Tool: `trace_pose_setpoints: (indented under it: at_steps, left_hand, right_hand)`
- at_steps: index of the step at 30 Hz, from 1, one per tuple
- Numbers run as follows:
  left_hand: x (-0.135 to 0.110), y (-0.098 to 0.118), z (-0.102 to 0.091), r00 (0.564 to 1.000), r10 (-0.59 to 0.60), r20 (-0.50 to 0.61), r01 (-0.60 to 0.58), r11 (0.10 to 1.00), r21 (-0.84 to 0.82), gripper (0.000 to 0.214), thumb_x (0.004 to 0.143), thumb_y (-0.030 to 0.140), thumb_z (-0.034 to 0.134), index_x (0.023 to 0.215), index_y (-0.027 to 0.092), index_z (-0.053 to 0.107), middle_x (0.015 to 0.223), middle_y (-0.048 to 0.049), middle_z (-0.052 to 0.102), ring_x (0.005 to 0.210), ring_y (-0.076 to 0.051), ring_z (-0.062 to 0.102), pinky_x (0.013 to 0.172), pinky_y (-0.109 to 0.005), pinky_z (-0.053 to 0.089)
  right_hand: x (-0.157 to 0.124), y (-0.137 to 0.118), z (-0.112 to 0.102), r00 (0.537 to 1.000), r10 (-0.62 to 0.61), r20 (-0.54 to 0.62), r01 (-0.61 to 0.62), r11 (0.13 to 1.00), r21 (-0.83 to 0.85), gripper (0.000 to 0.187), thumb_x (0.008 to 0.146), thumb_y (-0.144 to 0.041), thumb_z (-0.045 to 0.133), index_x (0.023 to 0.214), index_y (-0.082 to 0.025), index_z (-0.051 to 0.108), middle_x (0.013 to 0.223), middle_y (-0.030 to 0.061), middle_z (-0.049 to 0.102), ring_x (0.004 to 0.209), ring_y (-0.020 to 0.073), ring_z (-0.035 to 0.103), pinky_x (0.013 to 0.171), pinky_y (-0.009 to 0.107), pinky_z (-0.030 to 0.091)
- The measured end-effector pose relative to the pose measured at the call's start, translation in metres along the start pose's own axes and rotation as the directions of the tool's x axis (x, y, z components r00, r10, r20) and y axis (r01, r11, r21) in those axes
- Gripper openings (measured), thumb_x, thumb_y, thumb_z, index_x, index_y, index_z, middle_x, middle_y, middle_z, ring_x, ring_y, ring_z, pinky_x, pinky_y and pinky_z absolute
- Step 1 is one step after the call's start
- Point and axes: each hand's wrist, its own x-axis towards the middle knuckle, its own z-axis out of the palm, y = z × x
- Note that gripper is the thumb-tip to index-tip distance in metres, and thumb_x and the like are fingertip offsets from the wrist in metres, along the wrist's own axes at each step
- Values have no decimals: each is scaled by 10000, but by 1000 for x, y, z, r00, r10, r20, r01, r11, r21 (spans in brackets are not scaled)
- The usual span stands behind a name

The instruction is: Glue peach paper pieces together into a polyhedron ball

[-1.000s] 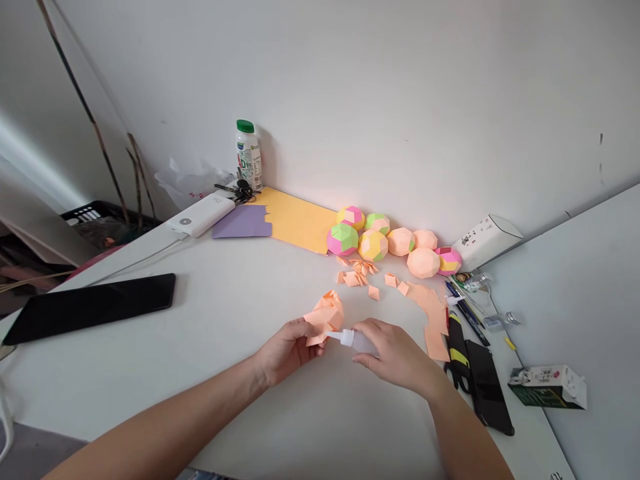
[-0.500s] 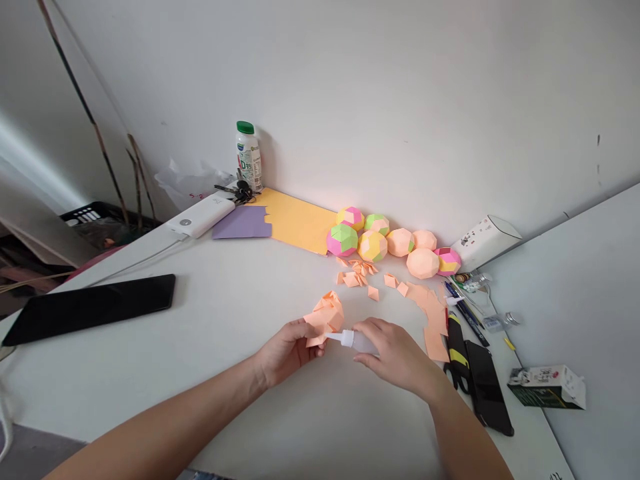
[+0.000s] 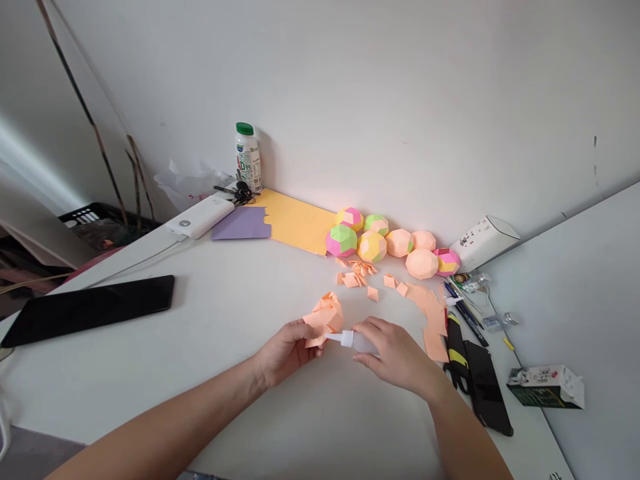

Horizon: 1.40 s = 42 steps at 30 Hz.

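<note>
My left hand (image 3: 285,350) is closed on a partly built peach paper shape (image 3: 326,316) just above the white table (image 3: 225,333). My right hand (image 3: 395,353) grips a small clear glue bottle (image 3: 353,341), whose white nozzle points left and touches the lower edge of the peach shape. Small cut peach paper squares (image 3: 363,275) lie scattered behind the hands. Larger peach paper pieces (image 3: 433,317) lie to the right of my right hand.
Several finished paper balls (image 3: 380,245) sit by the wall. Yellow and purple sheets (image 3: 280,220), a power bank (image 3: 200,217), keys and a green-capped bottle (image 3: 249,157) are at the back. A black tablet (image 3: 90,308) lies left; scissors (image 3: 457,350), pens and a small carton (image 3: 545,387) lie right.
</note>
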Motion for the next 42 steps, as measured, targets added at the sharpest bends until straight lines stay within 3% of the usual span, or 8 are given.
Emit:
trace_pose_setpoints:
  at_steps: [20, 28, 33, 42]
  left_hand:
    - [0, -1, 0, 1000, 7, 18, -7, 1000, 7, 106, 676, 133, 589, 762, 121, 650, 640, -30, 570, 560, -115, 497, 575, -248, 432]
    - [3, -3, -3, 998, 56, 27, -57, 998, 29, 117, 683, 115, 585, 779, 115, 652, 681, -32, 556, 605, -113, 483, 577, -234, 429]
    - [3, -3, -4, 998, 48, 39, -50, 998, 41, 123, 691, 129, 594, 795, 118, 658, 717, -38, 581, 615, -112, 489, 580, -232, 432]
    - [4, -4, -6, 999, 42, 33, -43, 998, 35, 145, 698, 119, 586, 828, 124, 653, 743, -40, 589, 608, -108, 497, 584, -235, 438]
  right_hand:
    - [-1, 1, 2, 1000, -3, -7, 3, 1000, -10, 395, 857, -300, 525, 1238, -234, 443, 1031, 60, 610, 925, 222, 575, 752, 340, 466]
    - [-3, -1, -2, 999, 27, 16, -28, 999, 20, 283, 826, -285, 568, 1095, -247, 490, 1059, 29, 624, 950, 229, 581, 757, 336, 447]
    - [-4, -2, -2, 993, 114, 36, -115, 993, 29, 258, 825, -336, 556, 1048, -241, 466, 991, 29, 634, 810, 216, 599, 649, 307, 437]
    - [-2, -5, -4, 994, 107, 13, -107, 994, 20, 228, 829, -314, 550, 1025, -235, 465, 987, 30, 631, 830, 215, 601, 641, 287, 420]
